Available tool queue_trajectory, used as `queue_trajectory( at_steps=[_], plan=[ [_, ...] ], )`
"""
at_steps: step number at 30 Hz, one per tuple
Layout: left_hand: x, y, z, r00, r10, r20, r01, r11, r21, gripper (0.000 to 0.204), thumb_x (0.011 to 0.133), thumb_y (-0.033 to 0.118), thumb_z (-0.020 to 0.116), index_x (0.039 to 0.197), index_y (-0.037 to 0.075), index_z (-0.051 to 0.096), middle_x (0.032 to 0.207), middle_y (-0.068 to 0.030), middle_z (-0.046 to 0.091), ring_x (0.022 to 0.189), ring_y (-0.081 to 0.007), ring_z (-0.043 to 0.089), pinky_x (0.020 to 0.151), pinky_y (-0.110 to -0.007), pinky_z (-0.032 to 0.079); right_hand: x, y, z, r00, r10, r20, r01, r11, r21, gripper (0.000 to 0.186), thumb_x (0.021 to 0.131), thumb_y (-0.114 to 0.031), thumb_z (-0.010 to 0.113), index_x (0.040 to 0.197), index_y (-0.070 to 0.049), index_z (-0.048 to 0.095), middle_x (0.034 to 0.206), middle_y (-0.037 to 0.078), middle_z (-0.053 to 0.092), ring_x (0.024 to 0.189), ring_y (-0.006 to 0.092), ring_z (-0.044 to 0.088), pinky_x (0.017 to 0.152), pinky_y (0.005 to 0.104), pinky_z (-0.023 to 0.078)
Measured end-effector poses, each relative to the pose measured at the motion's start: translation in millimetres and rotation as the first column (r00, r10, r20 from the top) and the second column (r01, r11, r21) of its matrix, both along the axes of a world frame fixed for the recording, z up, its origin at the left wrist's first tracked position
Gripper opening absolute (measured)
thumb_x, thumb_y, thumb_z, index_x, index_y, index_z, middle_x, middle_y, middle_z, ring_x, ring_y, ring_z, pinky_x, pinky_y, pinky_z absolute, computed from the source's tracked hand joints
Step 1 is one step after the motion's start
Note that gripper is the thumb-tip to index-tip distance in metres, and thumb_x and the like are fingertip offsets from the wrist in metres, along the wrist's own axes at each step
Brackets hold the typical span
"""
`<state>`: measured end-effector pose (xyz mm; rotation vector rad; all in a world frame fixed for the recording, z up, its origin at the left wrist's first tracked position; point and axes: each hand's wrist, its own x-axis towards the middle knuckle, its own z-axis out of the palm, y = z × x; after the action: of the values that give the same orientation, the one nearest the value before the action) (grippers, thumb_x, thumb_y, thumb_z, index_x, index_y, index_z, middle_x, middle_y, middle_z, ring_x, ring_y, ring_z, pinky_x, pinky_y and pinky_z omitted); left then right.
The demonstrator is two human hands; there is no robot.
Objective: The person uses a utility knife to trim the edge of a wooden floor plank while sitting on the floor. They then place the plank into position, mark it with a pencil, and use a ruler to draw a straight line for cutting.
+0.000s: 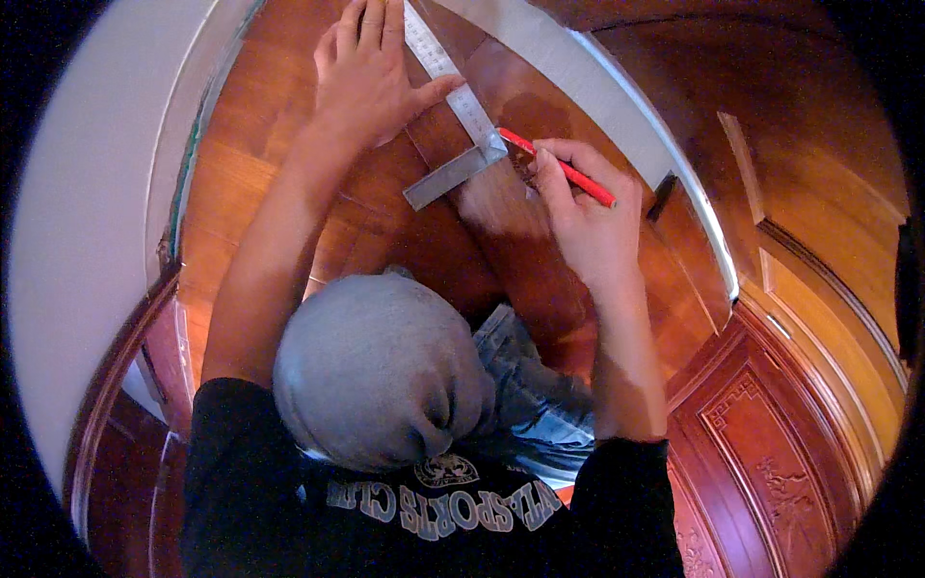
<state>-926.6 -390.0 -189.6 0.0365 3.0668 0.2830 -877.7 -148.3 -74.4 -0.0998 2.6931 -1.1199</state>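
A metal try square (469,114) with a ruled blade lies on brown wooden boards (255,164). Its short stock (448,177) points toward the lower left. My left hand (371,77) rests flat at the upper end of the blade, fingers stretched out, thumb across the ruled face. In my right hand (595,197) is a red pencil (578,179), gripped between thumb and fingers. The pencil's tip is beside the square's corner, at the blade's right edge. Whether the tip touches the wood, I cannot tell.
My grey-clad knee (376,371) and blue jeans (535,395) are below the square. A white wall (92,222) curves along the left. A pale raised strip (607,82) borders the boards on the right, and a carved reddish wooden panel (761,453) stands at lower right.
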Motion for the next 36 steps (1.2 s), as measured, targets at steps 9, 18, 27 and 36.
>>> queue_trajectory(
  at_steps=[9, 18, 27, 36],
  plan=[
    [4, -7, -20, 0.987, -0.011, -0.162, 0.022, 0.998, 0.065, 0.12, 0.09, 0.083, 0.061, 0.17, 0.001, 0.025, 0.18, -0.0174, 0.018, 0.164, -0.0377, 0.019, 0.129, -0.059, 0.02, 38, 38, 9, 0.972, -0.23, 0.053, 0.236, 0.952, -0.195, 0.039, 0.105, -0.021, 0.072, 0.136, 0.002, 0.066, 0.118, 0.017, 0.075, 0.109, 0.0212, 0.072, 0.098, 0.0336, 0.056],
    [3, -7, 11, 0.993, -0.084, -0.082, 0.095, 0.985, 0.144, 0.103, 0.094, 0.069, 0.067, 0.167, 0.003, 0.035, 0.177, -0.0201, 0.024, 0.163, -0.0375, 0.021, 0.129, -0.058, 0.02, 127, 20, -47, 0.997, -0.021, 0.073, -0.024, 0.823, 0.567, 0.122, 0.078, -0.052, 0.092, 0.163, 0.005, 0.027, 0.157, 0.032, 0.046, 0.149, 0.0488, 0.042, 0.124, 0.0589, 0.033],
    [84, 8, 26, 0.992, 0.084, 0.099, -0.129, 0.737, 0.664, 0.109, 0.089, 0.051, 0.085, 0.166, -0.001, 0.029, 0.157, -0.0338, 0.044, 0.139, -0.0454, 0.052, 0.114, -0.05, 0.046, 137, 26, -47, 0.984, -0.068, -0.167, 0.13, 0.908, 0.399, 0.11, 0.074, -0.04, 0.095, 0.159, -0.002, 0.038, 0.153, 0.03, 0.049, 0.144, 0.0474, 0.045, 0.12, 0.0589, 0.033],
    [72, 18, 27, 0.909, -0.003, 0.416, -0.394, 0.314, 0.864, 0.123, 0.094, 0.02, 0.085, 0.169, 0.009, -0.011, 0.121, -0.0228, 0.07, 0.088, -0.0253, 0.074, 0.066, -0.037, 0.06, 185, 73, 0, 0.952, 0.062, -0.301, 0.118, 0.83, 0.545, 0.106, 0.07, -0.039, 0.097, 0.156, -0.004, 0.044, 0.152, 0.025, 0.052, 0.143, 0.0441, 0.048, 0.119, 0.0578, 0.033]
  ],
)
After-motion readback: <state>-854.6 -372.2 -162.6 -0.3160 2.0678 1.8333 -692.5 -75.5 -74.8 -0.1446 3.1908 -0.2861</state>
